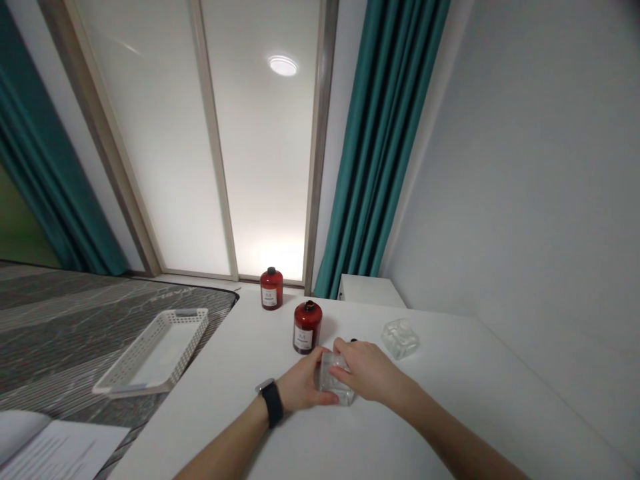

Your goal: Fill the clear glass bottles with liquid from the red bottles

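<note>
a white table [450,380] lies under the fingers. beyond the left hand [303,385] stands a red bottle [308,316], a second red bottle [271,280] farther off. the glass jar [327,381] is between the palms: left fingers curved round its side, probably steadying it; right hand [369,372] bent over its top, whether pinching i cannot tell. the bottle labels [303,339] are unreadably small.

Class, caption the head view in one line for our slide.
Left grip and right grip hold a clear container near two red bottles.
</note>
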